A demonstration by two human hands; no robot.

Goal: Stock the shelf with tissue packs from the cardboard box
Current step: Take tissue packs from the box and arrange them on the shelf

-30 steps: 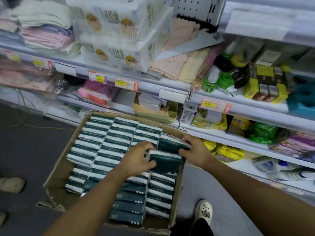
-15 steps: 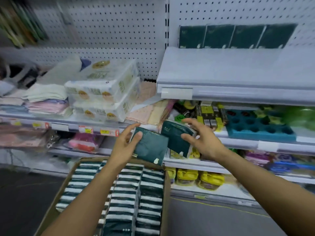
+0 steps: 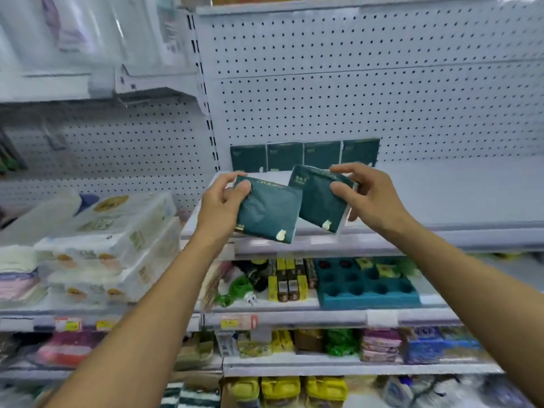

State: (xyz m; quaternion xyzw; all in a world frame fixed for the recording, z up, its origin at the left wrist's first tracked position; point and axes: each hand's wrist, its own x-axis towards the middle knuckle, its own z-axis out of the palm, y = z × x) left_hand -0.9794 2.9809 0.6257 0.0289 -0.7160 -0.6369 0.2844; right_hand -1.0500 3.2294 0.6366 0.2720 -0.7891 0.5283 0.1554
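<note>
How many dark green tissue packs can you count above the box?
6: four standing in a row at the shelf back, one in the left hand, one in the right hand. Others may be hidden.

matt green plastic-wrapped tissue packs; perforated painted metal backboard.

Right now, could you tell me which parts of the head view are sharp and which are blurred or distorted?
In the head view, both hands, left and right, and their tissue packs are fairly sharp; the lower shelves' goods smear with motion blur; the wide lens bends the upright; lighting is flat, without harsh glare.
</note>
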